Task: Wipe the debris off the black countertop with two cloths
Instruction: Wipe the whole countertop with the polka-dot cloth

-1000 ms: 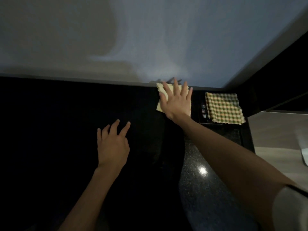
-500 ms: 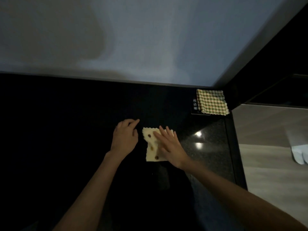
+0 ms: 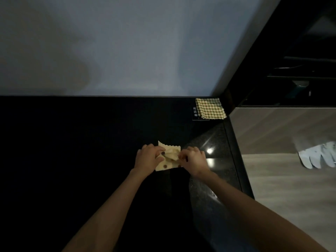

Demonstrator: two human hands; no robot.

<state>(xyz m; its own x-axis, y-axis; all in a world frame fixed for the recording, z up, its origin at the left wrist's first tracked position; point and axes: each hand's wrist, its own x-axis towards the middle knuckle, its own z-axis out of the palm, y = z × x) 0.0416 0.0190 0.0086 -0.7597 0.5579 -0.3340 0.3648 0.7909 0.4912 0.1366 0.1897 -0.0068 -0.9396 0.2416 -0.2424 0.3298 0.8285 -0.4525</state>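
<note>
while hands (image 3: pixel 147 159) (image 3: pixel 195 160) pinch it, scalloped cloth (image 3: pixel 172 149) crumples

Black countertop (image 3: pixel 72 160) bears a yellow cloth (image 3: pixel 168 165), checked cloth (image 3: pixel 210 108), perhaps a card (image 3: pixel 195 112).

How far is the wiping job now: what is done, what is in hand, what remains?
Done: a few brown bits sit on the yellow cloth. In hand: the left hand and right hand both pinch that cloth, bunching it. Left: the checked cloth lies untouched in the back corner of the countertop; leftover debris on the dark surface cannot be judged.
</note>
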